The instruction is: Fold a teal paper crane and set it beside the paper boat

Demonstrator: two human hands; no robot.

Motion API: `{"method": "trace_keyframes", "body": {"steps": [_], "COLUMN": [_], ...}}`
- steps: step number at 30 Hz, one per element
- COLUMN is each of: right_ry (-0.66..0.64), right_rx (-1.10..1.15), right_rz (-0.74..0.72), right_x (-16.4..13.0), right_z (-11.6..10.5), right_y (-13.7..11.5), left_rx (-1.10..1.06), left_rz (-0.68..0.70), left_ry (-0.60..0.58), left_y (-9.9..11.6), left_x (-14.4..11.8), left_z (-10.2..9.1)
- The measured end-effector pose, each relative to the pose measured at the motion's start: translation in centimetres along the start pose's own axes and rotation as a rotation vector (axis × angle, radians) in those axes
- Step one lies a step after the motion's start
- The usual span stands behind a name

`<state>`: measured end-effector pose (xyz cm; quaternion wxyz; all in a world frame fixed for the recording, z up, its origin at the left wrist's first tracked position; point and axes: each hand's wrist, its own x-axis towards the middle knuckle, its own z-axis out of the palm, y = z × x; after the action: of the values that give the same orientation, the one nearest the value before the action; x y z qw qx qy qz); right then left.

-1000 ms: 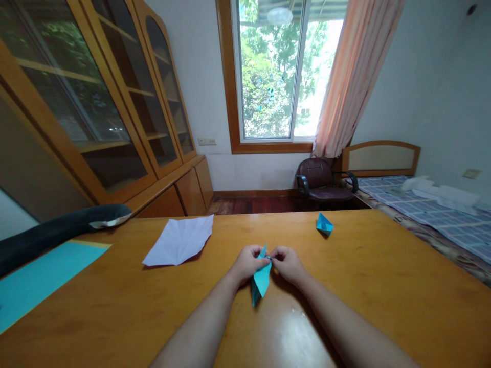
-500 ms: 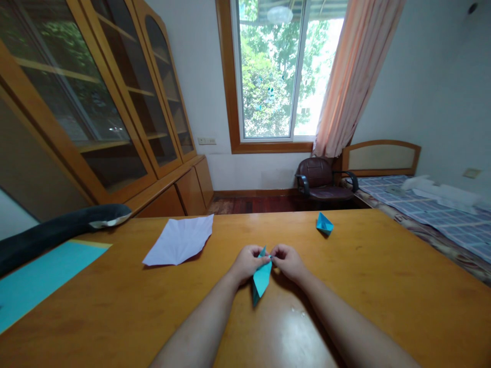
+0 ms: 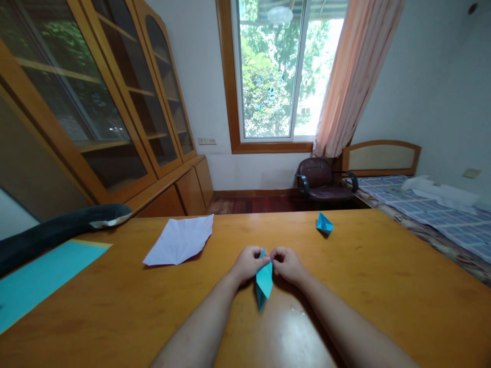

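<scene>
Both hands meet over the middle of the wooden table (image 3: 364, 276). My left hand (image 3: 247, 263) and my right hand (image 3: 287, 264) pinch the top of a folded teal paper piece (image 3: 264, 282) between their fingertips. The paper hangs point down, just above the tabletop. A second small folded teal paper shape (image 3: 324, 223) lies on the table farther back to the right. A creased white sheet (image 3: 180, 241) lies flat at the back left of my hands.
A large teal sheet (image 3: 38, 278) covers the table's left edge, beside a dark padded armrest (image 3: 57, 230). Glass-door cabinets (image 3: 95, 102) line the left wall. Beyond the table are a window, a dark chair (image 3: 324, 181) and a bed (image 3: 441, 209).
The teal paper has turned slightly between my fingers, its lower point swinging right to hang more upright. My hands have stayed in nearly the same place.
</scene>
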<state>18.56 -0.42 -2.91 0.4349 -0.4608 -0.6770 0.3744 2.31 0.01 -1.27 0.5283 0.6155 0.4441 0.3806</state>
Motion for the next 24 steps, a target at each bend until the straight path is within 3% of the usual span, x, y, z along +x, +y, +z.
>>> {"method": "trace_keyframes", "body": {"steps": [10, 17, 24], "right_ry": [0.022, -0.009, 0.074], "right_rx": [0.132, 0.129, 0.02], "right_rz": [0.024, 0.002, -0.021], "right_x": [0.18, -0.04, 0.0], "right_z": [0.0, 0.17, 0.1], "right_y": [0.12, 0.1, -0.37], "left_rx": [-0.08, -0.193, -0.232], "left_rz": [-0.018, -0.039, -0.048], "left_ry": [0.136, 0.094, 0.042], "left_y": [0.08, 0.44, 0.55], "left_x": [-0.11, -0.23, -0.33], "left_z": [0.45, 0.23, 0.29]}}
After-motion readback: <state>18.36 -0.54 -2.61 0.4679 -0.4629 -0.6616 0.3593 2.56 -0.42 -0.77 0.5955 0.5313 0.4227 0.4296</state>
